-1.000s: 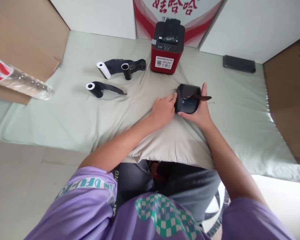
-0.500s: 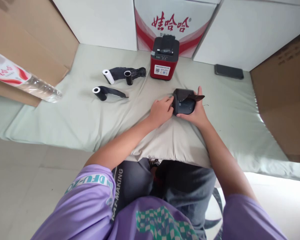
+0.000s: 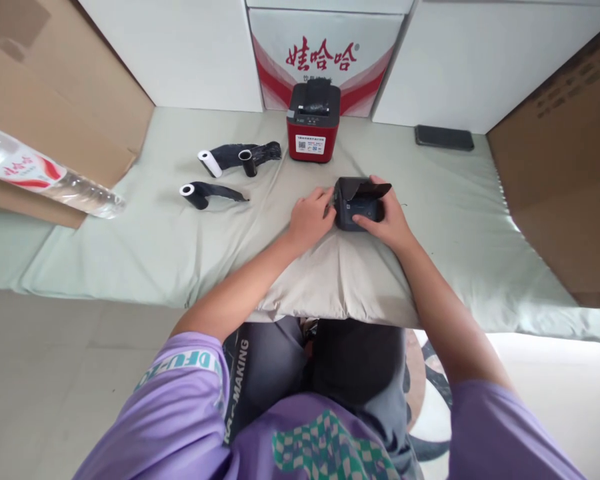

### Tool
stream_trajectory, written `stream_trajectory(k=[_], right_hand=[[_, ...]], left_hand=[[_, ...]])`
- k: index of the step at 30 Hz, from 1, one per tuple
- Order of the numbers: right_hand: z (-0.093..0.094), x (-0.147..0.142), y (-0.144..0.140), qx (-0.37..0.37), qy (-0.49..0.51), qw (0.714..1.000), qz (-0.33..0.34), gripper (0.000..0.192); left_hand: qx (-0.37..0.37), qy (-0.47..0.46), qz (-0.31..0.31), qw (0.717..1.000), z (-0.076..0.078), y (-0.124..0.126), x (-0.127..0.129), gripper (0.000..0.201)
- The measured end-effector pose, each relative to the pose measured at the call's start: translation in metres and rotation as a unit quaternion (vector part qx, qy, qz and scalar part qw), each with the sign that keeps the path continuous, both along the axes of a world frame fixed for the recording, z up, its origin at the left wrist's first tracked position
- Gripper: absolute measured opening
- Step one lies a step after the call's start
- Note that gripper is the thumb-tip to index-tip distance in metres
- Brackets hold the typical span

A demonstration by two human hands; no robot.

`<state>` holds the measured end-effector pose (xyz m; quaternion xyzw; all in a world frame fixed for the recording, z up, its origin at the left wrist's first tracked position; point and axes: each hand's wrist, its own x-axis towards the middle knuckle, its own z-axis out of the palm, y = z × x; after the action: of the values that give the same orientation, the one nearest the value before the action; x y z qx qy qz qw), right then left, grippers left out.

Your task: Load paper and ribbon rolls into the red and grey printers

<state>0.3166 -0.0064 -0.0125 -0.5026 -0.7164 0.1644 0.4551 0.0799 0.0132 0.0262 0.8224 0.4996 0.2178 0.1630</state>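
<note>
A small black portable printer (image 3: 351, 219) rests on the cloth-covered bench in front of me. A dark strip of paper (image 3: 373, 191) sticks out across its top toward the right. My left hand (image 3: 311, 217) has its curled fingers against the printer's left side. My right hand (image 3: 387, 217) grips the right side, the thumb lying over the front of the top face and the other fingers behind. Farther back stands a red and black desktop printer (image 3: 313, 137), with a black strip (image 3: 318, 97) coming out of its top.
To the left lie a white roll (image 3: 210, 163), a small black roll (image 3: 247, 163) and another dark roll (image 3: 195, 196), with dark strips trailing. A phone (image 3: 444, 138) lies at the back right. A water bottle (image 3: 45, 173) and cardboard boxes (image 3: 565, 180) flank the bench.
My right thumb has moved from the printer's lower edge up onto its top face. The whole view has shifted slightly, and both hands stay at the printer.
</note>
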Motion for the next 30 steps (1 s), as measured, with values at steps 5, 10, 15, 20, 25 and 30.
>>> stream_trajectory(k=[5, 10, 15, 20, 25, 30], right_hand=[[0.017, 0.0, -0.005, 0.077, -0.001, 0.996, -0.037, 0.043], [0.023, -0.002, -0.006, 0.081, -0.016, 0.996, -0.029, 0.031], [0.026, -0.006, -0.002, 0.084, -0.009, 0.995, -0.053, 0.034], [0.03, -0.015, -0.003, 0.062, -0.019, 0.994, -0.083, 0.043], [0.028, -0.021, -0.004, 0.06, -0.023, 0.993, -0.095, 0.046], [0.024, -0.021, -0.003, 0.064, -0.027, 0.993, -0.097, 0.052]], left_hand=[[0.003, -0.031, -0.017, 0.999, -0.002, 0.002, 0.0, 0.049], [0.006, -0.075, -0.032, 0.997, -0.007, 0.007, -0.003, 0.045], [0.048, -0.141, -0.081, 0.986, -0.013, 0.022, -0.003, 0.044], [0.007, -0.153, -0.16, 0.975, -0.005, 0.054, 0.0, 0.049], [-0.053, -0.056, -0.228, 0.971, 0.035, 0.08, -0.001, 0.049], [-0.097, 0.073, -0.226, 0.967, 0.072, 0.086, 0.01, 0.043]])
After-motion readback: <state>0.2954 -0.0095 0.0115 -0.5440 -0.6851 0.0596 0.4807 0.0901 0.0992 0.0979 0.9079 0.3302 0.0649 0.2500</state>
